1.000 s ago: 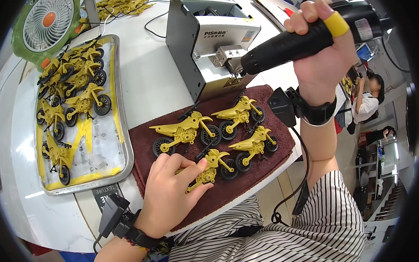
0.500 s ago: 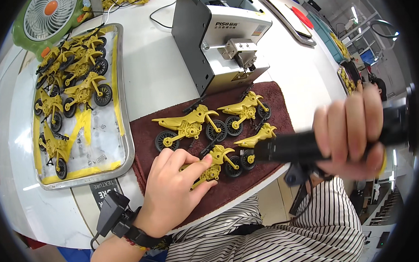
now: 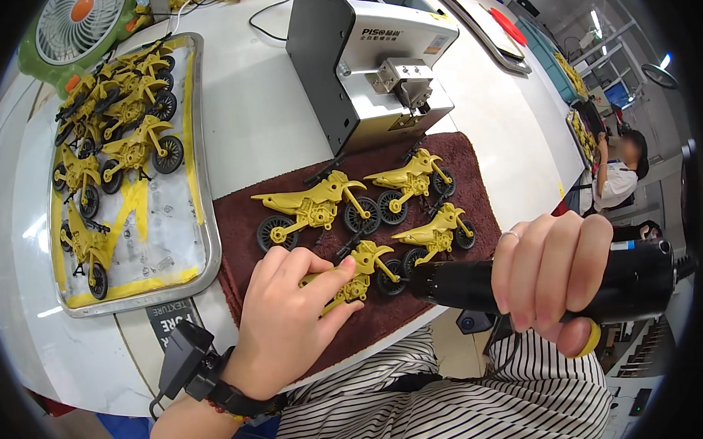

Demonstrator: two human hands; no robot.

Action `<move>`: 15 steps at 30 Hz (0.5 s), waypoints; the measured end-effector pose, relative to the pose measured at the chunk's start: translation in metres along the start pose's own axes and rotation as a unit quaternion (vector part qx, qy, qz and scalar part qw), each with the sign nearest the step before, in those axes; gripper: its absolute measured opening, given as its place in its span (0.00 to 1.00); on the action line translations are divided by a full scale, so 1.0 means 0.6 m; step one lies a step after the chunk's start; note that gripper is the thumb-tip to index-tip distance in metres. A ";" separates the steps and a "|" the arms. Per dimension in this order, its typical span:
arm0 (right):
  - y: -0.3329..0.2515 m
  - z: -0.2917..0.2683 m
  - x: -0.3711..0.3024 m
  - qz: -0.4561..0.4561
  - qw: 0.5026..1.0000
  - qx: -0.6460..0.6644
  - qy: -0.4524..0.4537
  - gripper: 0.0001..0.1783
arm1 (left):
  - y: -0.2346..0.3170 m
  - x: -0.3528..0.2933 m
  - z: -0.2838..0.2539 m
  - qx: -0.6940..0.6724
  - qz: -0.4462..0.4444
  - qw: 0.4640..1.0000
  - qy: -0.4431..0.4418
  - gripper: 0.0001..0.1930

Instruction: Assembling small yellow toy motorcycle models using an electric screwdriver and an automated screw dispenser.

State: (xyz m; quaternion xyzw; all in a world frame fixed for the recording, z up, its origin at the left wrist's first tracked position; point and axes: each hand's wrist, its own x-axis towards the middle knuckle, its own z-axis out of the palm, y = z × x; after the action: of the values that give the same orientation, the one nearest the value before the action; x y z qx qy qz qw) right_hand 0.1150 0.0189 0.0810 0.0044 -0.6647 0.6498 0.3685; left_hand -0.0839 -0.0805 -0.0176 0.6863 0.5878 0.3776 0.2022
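My left hand [image 3: 289, 322] is closed on a yellow toy motorcycle [image 3: 362, 264], pinching its rear part between thumb and fingers against the brown cloth [image 3: 243, 223]. The rear wheel is hidden under the fingers. My right hand [image 3: 551, 274] wraps round a black electric screwdriver [image 3: 470, 283], held nearly level. Its tip points left and is close to the black front wheel [image 3: 390, 278] of the held motorcycle; whether they touch I cannot tell. Three more toy motorcycles lie on their sides just beyond: one at left [image 3: 312, 201], one at right [image 3: 412, 177], one nearer [image 3: 435, 230].
A metal tray [image 3: 213, 247] with several yellow motorcycles stands at left, a green fan [image 3: 32, 52] behind it. A box-shaped metal screw-feeding machine [image 3: 369, 72] stands beyond the cloth. Another tray [image 3: 509, 63] lies far right. A person [image 3: 617, 175] sits farther off.
My right hand has brought the screwdriver left and nearer to me, its tip now close to the held motorcycle's front wheel. My left hand keeps its grip almost unmoved.
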 end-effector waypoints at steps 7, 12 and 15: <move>0.025 -0.003 0.012 -0.014 0.998 -0.028 -0.048 0.15 | -0.006 -0.004 0.000 0.011 -0.006 1.000 0.005 0.22; 0.011 -0.003 0.011 0.004 0.997 -0.054 -0.054 0.15 | 0.003 -0.001 0.000 0.014 -0.006 1.000 -0.007 0.22; 0.005 -0.010 0.015 0.002 0.998 -0.033 -0.062 0.14 | 0.009 -0.003 -0.005 0.019 -0.010 1.000 -0.018 0.22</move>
State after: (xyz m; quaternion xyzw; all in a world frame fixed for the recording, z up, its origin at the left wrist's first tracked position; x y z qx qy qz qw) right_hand 0.1100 0.0287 0.0823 0.0313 -0.7076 0.6265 0.3253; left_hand -0.0828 -0.0837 -0.0120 0.6908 0.5981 0.3520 0.2030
